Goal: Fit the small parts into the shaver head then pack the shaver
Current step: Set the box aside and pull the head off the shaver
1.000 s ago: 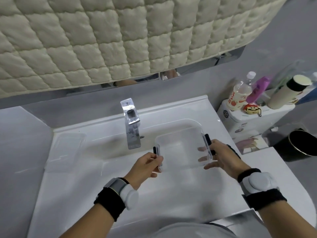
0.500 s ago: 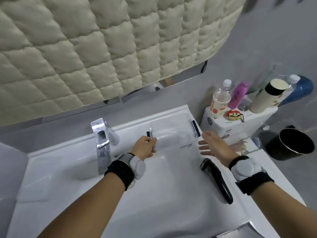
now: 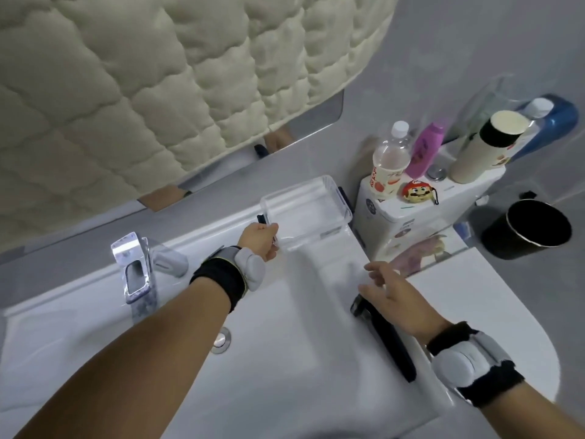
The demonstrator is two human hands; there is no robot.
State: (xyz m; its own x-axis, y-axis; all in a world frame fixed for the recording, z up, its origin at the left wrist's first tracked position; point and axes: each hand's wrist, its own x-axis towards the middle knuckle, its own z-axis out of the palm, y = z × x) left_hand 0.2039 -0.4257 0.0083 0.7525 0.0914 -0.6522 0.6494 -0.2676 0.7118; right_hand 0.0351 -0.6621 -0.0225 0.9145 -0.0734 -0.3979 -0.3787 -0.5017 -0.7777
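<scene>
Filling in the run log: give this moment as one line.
left hand: grips box edge | right hand: open over shaver | shaver: on sink rim, unpacked

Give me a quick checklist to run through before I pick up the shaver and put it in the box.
1. Box is open and has no lid on: ok. The clear box sits at the back of the sink counter, top open.
2. Box is steadied: ok. The left hand holds its near left corner.
3. Box is empty: cannot tell for sure; nothing shows through the clear walls.
4. Shaver within reach: ok. The black shaver lies on the sink's right edge, under the right hand.
5. Right hand free: ok, fingers open, not yet gripping.
6. Small parts fitted in the shaver head: cannot tell, the head is blurred and partly covered.
</scene>
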